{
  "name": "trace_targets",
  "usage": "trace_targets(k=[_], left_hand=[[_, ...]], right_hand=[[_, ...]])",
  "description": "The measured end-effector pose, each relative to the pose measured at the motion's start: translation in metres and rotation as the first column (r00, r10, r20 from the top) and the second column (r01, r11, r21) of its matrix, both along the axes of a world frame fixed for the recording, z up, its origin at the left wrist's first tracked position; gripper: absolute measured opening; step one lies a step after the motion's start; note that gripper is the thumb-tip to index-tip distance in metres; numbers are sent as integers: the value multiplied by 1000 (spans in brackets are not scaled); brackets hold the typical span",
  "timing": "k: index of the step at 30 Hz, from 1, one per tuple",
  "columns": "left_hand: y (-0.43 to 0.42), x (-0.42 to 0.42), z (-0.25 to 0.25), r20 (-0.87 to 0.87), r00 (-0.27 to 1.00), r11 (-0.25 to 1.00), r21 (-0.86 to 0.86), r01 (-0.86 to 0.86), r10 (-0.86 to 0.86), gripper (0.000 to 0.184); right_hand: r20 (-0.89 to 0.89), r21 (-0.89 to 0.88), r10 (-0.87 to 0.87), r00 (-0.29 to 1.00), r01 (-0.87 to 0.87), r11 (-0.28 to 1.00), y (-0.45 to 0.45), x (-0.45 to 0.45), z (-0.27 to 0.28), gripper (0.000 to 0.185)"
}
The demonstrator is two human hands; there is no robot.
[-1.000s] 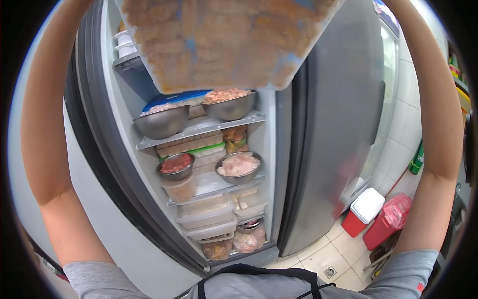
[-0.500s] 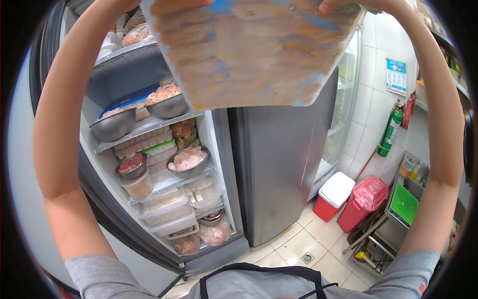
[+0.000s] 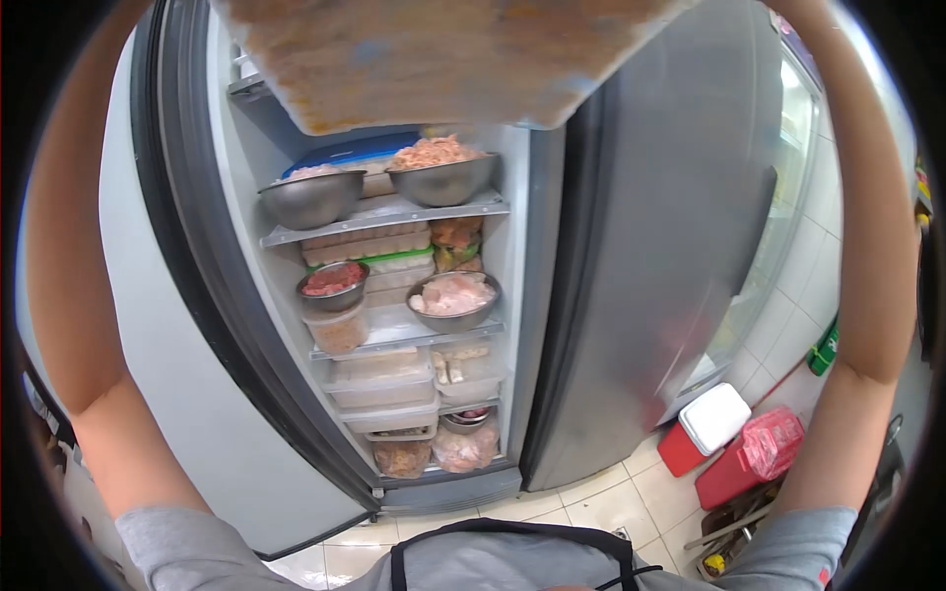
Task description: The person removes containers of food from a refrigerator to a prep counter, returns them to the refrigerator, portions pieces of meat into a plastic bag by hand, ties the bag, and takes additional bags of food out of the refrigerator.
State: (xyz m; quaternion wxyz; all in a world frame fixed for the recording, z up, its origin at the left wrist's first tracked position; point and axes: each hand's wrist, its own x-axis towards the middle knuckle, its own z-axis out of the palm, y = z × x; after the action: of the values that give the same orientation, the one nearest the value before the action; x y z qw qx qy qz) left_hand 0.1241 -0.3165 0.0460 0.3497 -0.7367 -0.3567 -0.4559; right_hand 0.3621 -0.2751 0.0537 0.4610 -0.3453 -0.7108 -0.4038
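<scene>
a pale tiled floor (image 3: 596, 507) lies before an open, tall grey metal refrigerator (image 3: 547, 246). a brown-mottled, pale-edged flat object (image 3: 443, 64) hangs high before its upper shelves, between two raised bare arms (image 3: 69, 256). the left hand and right hand are past the top of the view, so i cannot tell their grip. level, even support, well above the round silver steel bowls (image 3: 313, 204), seems wisest.
</scene>
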Motion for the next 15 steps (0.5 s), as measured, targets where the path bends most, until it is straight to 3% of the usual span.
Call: trace_targets(k=[1, 2, 4, 6, 9, 11, 15], left_hand=[[10, -8, -12, -101, 980, 963, 228, -147, 173, 54], [16, -19, -16, -86, 974, 941, 289, -177, 210, 53], [33, -42, -21, -55, 972, 924, 327, -200, 230, 51], [57, -65, -21, -23, 980, 936, 301, -182, 197, 49], [91, -79, -48, -33, 947, 836, 481, -266, 320, 45], [115, -97, -53, -64, 936, 836, 474, -276, 346, 39], [155, -113, -66, -35, 927, 826, 466, -316, 374, 40]], right_hand=[[89, 64, 46, 995, -51, 997, 18, -6, 1, 54], [181, 125, 86, 980, -109, 986, 34, -13, 2, 53], [151, 109, 104, 983, -121, 987, 54, -36, -13, 52], [238, 247, 217, 947, -275, 929, 97, -50, -19, 52], [261, 290, 267, 927, -340, 895, 147, -70, -33, 51], [267, 337, 261, 928, -344, 877, 172, -84, -43, 49], [218, 224, 329, 919, -375, 899, 216, -108, -58, 44]])
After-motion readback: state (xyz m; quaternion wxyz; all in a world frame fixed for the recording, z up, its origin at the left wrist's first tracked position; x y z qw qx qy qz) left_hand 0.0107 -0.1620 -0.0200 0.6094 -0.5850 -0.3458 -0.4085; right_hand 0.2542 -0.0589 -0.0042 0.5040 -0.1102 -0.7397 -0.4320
